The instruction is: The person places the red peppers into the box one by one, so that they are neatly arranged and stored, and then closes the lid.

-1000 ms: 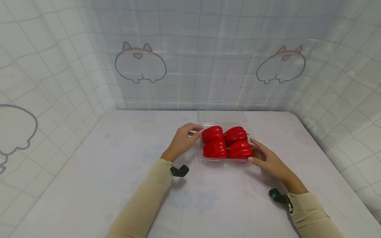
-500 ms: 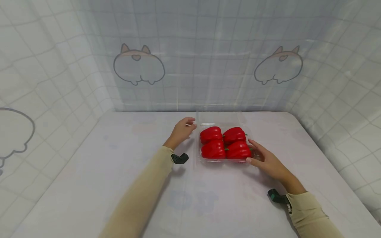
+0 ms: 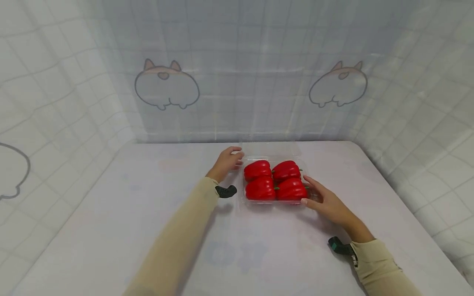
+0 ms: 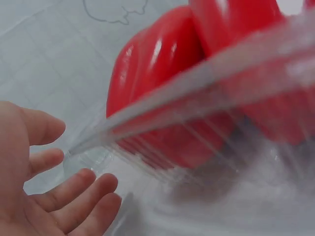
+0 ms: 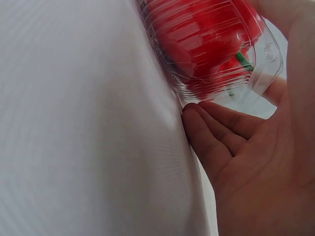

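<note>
The clear plastic box [image 3: 275, 197] with four red peppers [image 3: 275, 181] in it sits on the table [image 3: 111, 230], toward the far side, a bit right of the middle, lid flipped open toward the back wall (hard to make out since it's see-through).

My right hand [image 3: 327, 202] is flat and relaxed against the box's right side, fingers [image 5: 216, 129] stretched out along the lower wall and touching it, palm turned toward the box, nothing gripped. In the right wrist view the fingertips sit right where the box meets the table.

My left hand [image 3: 226, 160] is by the far left corner of the box, fingers [image 4: 74, 189] loosely spread and only a little bent, not clamped on anything. They're just beside the rim; whether they actually touch it, I can't tell.

Both forearms come in from the near edge in beige sleeves [image 3: 177, 242], left one reaching further out, right wrist resting low near the table.
</note>
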